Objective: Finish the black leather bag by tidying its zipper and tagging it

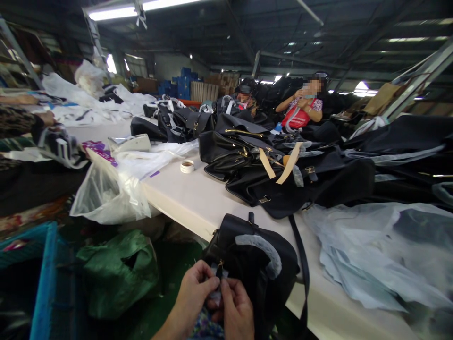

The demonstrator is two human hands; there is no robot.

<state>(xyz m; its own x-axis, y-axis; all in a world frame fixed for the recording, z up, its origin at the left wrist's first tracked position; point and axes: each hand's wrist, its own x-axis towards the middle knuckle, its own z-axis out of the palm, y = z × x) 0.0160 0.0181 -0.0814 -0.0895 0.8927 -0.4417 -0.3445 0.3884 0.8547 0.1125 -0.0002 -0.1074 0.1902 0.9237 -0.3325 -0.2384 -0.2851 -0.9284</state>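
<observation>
A black handbag [279, 241] leans on the near edge of the white table, its curved handle [264, 250] wrapped in clear film. From a gold-coloured clip on its side hangs a small black tag [219, 270] with clear plastic film about it. My left hand [198, 288] pinches this tag and film between thumb and fingers. Pressed close on the right, my right hand [235, 302] also pinches the film at the tag. The fingertips of both hands nearly meet. Part of the tag is hidden behind the thumbs. The bag's long black strap [300, 264] drapes down at the right.
More black bags [283, 165] lie piled across the table [177, 189]. A tape roll [187, 166] stands left of them. Clear plastic sheets [382, 255] lie at right. A blue crate [42, 283] and green sack [120, 269] stand lower left. Co-workers [300, 104] are across the table and at left.
</observation>
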